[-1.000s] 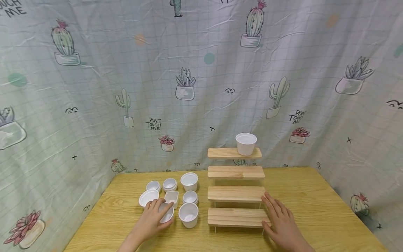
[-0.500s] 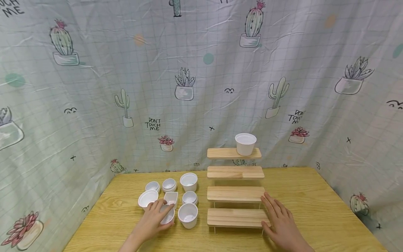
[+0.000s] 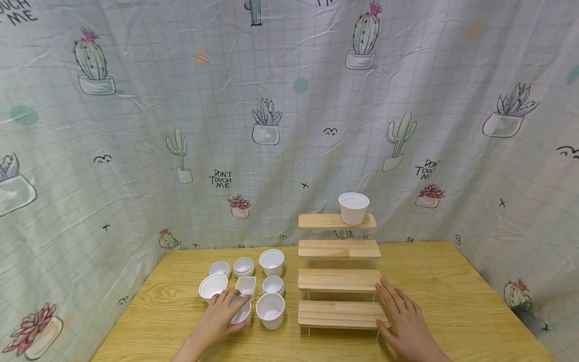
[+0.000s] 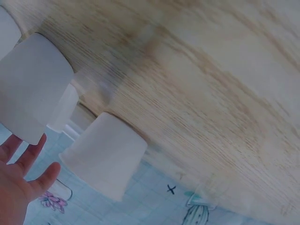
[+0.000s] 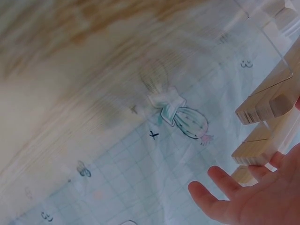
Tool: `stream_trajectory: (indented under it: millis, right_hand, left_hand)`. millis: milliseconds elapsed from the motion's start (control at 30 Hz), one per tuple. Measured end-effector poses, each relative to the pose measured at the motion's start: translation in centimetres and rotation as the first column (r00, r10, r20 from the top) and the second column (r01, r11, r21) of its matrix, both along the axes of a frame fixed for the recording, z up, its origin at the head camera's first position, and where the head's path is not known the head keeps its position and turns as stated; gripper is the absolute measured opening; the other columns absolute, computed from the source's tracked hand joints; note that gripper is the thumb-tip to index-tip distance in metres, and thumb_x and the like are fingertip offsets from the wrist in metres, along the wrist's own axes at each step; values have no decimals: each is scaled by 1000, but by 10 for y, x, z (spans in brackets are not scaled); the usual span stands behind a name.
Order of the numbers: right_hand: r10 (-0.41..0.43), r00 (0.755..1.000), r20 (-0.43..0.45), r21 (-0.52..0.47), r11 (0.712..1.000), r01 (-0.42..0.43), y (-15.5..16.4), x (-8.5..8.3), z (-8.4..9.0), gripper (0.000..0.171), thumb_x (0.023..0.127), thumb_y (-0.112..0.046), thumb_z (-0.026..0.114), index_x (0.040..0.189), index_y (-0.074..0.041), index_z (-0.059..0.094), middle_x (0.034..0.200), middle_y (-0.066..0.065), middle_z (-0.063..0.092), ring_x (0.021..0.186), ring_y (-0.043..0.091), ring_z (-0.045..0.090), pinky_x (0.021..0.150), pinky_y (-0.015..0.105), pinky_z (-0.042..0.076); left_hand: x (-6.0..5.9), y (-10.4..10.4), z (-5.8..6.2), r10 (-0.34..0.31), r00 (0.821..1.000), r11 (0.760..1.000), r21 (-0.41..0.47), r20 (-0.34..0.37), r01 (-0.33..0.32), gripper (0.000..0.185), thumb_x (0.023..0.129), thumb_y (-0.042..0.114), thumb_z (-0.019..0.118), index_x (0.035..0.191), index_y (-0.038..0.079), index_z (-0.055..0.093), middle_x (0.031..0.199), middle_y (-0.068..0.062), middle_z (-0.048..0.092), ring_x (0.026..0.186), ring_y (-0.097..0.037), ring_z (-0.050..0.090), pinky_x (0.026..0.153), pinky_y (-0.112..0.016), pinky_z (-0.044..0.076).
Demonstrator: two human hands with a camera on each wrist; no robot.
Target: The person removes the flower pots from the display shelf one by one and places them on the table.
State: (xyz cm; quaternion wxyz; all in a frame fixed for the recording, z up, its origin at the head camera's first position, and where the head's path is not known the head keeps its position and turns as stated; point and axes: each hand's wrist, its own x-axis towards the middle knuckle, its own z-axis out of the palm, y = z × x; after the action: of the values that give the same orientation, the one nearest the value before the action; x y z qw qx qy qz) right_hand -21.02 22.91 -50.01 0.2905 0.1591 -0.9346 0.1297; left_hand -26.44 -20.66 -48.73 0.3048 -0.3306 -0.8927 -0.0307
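Observation:
My left hand (image 3: pixel 216 317) holds a round white cup (image 3: pixel 242 312), thumb on its near side and fingers curved over its rim; the hand covers part of the cup. In the left wrist view the fingertips (image 4: pixel 37 143) meet the rim of a white cup (image 4: pixel 35 86). A small square white cup (image 3: pixel 246 285) is just beyond. My right hand (image 3: pixel 404 319) rests with extended fingers against the right end of a four-step wooden shelf (image 3: pixel 339 312). The right wrist view shows the fingers (image 5: pixel 220 183) beside the wooden boards (image 5: pixel 262 105).
On the top step sits one white cup (image 3: pixel 354 208). Several more stand left of the shelf, including a tall cup (image 3: pixel 270 311), a low stack (image 3: pixel 273 285) and a wide cup (image 3: pixel 213 285). A cactus-print curtain (image 3: pixel 289 166) closes off the wooden table's (image 3: pixel 434 271) back and sides.
The left index finger has drawn slightly off the square cup toward the rim of the round one. My right hand and the shelf stay as they were.

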Motion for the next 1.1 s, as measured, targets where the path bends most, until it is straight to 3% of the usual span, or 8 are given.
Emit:
stream_trajectory:
  millis: [733, 1100]
  right_hand:
    - [-10, 1000, 11, 1, 1000, 10, -1, 1, 0, 78, 72, -26, 68, 139, -15, 29, 144, 5, 29, 114, 37, 41, 76, 58, 38]
    - [-9, 1000, 19, -4, 1000, 9, -1, 1, 0, 77, 73, -26, 68, 139, -14, 29, 145, 5, 28, 114, 38, 40, 76, 58, 38]
  left_hand:
    - [4, -2, 3, 0, 1000, 1000, 11, -23, 0, 53, 66, 44, 72, 111, 18, 60, 104, -6, 57, 92, -21, 51, 73, -41, 41]
    - [7, 5, 19, -22, 997, 1000, -10, -79, 21, 48, 69, 39, 70, 112, 19, 60, 110, -8, 56, 96, -24, 51, 79, -43, 40]
